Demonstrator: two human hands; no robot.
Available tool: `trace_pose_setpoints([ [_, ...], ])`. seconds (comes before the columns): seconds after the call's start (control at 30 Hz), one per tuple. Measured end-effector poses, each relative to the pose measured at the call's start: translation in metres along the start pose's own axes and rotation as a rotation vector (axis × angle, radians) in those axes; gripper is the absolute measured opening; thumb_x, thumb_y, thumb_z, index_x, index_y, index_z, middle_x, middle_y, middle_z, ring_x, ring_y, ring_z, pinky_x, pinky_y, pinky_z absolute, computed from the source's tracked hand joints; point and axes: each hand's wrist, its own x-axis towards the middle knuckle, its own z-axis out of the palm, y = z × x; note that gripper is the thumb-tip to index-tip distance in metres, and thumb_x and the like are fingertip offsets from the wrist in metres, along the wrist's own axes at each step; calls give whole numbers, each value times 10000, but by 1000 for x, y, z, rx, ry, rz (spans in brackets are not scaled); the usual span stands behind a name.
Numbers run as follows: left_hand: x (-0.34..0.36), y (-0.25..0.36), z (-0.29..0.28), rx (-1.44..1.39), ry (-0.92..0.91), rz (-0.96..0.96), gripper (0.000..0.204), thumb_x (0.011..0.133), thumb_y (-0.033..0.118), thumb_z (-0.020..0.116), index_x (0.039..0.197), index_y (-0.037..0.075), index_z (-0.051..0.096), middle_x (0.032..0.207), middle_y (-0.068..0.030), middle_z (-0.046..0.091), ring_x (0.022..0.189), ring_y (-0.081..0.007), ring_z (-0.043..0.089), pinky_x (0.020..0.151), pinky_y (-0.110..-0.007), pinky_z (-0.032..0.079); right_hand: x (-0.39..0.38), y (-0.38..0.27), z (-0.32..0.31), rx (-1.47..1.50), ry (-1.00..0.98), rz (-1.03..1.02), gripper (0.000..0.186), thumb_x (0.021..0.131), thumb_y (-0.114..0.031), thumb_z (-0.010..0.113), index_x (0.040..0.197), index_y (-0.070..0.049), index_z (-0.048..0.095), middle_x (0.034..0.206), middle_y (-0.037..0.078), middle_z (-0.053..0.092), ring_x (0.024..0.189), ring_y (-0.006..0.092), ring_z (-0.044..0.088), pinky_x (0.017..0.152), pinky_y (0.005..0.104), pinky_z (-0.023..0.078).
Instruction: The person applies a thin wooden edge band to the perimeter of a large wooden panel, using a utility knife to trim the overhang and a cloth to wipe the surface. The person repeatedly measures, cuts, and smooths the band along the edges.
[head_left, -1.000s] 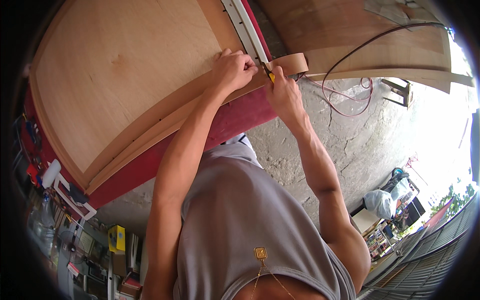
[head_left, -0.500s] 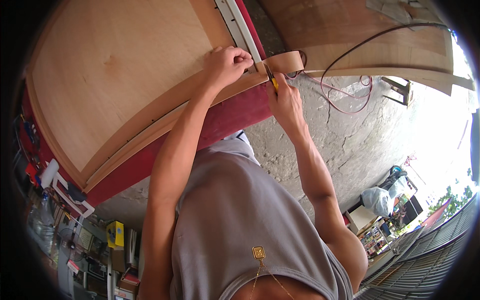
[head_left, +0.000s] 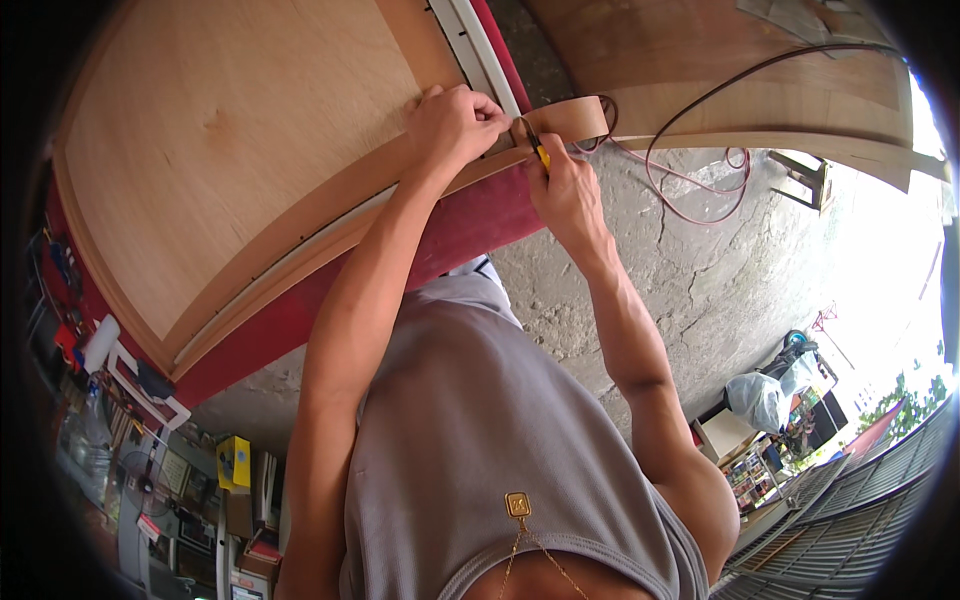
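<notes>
My left hand has curled fingers at the corner of a pale wooden panel, beside a white metal rail; what its fingertips pinch, if anything, is hidden. My right hand grips a yellow-and-black cutter, its tip against a narrow tan veneer strip that curls out past that corner. The panel, edged with wooden bands, lies on a red padded worktop.
Behind stand large bent plywood sheets with loose cords draped near them. A small stand is on the cracked concrete floor. Tools, a yellow box and bagged items sit at the sides.
My left hand has shifted slightly left along the corner. My right hand with the cutter dipped a little, then came back up toward the strip's bend.
</notes>
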Motion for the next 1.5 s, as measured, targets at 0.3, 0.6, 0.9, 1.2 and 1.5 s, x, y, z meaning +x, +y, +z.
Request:
trace_pose_setpoints([
  [0.3,2,0,0,7,-15,-12,208,743,390,761,795,188,765,716,49,685,815,-167,638,782,-373,489,0,-1,-3,-25,-47,12,206,920,-168,547,1073,-36,507,766,252,649,708,464,633,611,554,495],
  [0.6,5,-3,3,-75,-70,-71,175,757,404,755,757,229,756,686,95,688,934,-176,600,948,-426,382,-26,16,1,27,-33,21,176,916,-133,546,1056,-26,539,694,263,605,686,463,611,590,531,455],
  [0.9,-1,-5,2,-31,-18,-15,242,765,449,735,763,209,762,705,47,693,918,-201,612,932,-441,400,-45,36,-12,222,131,237,318,887,-226,664,1088,-27,518,804,216,645,703,398,662,660,457,514],
  [1.2,-68,-25,-61,-67,-284,58,363,796,415,736,882,62,734,849,-120,670,779,-279,629,724,-382,495,79,-20,-32,448,841,-270,315,808,-190,766,962,-35,539,800,89,673,630,239,644,609,351,534],
  [1.5,-173,-155,-113,-7,52,-209,131,757,161,735,837,61,708,793,-109,698,748,-271,670,690,-387,515,116,-153,65,-488,91,-1127,328,863,-116,629,1181,-112,549,917,107,616,807,298,651,631,388,578],
])
